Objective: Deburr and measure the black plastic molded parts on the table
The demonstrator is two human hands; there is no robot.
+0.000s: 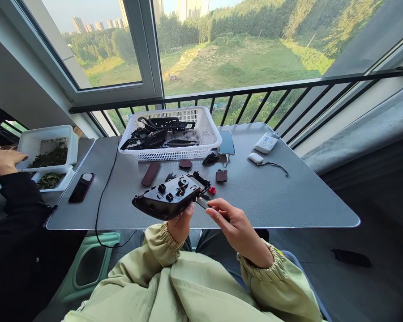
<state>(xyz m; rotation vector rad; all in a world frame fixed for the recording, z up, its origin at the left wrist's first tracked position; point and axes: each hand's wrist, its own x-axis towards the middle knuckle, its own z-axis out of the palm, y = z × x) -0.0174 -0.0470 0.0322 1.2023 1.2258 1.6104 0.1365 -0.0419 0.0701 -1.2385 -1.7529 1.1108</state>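
Just above the fingers of my left hand (180, 226), the head view shows one black plastic part (171, 199), gripped from below, long axis crosswise, tapered end pointing left. My right hand (238, 228) pinches one thin tool (203, 204) at the part's other end. Past the fingers I count three brown pieces (151, 174), two phones (81, 188), one white basket (174, 154).
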